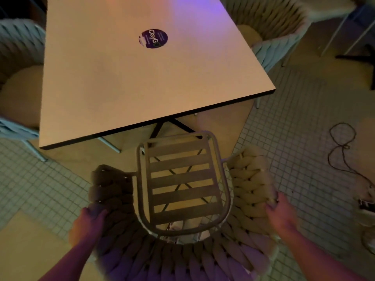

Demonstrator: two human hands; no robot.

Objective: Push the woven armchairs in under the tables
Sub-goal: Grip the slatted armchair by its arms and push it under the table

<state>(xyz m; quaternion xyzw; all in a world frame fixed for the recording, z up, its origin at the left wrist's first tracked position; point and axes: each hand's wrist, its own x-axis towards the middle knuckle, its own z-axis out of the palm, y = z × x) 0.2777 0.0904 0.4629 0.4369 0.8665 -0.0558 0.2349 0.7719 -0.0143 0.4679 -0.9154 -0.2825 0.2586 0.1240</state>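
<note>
A woven armchair [249, 185] with a thick braided back and a slatted seat with no cushion stands right below me, facing the square table [129, 82]. Its seat front is just short of the table's near edge. My left hand [88, 224] grips the braided rim on the left side. My right hand [281, 213] grips the rim on the right side. The table's black cross base shows beneath the top, beyond the seat.
Another woven armchair [278, 29] with a cushion sits at the table's far right side, and a third armchair [18, 74] at its left side. A loose cable [343, 147] lies on the tiled floor to the right. More table legs [345, 31] stand at the upper right.
</note>
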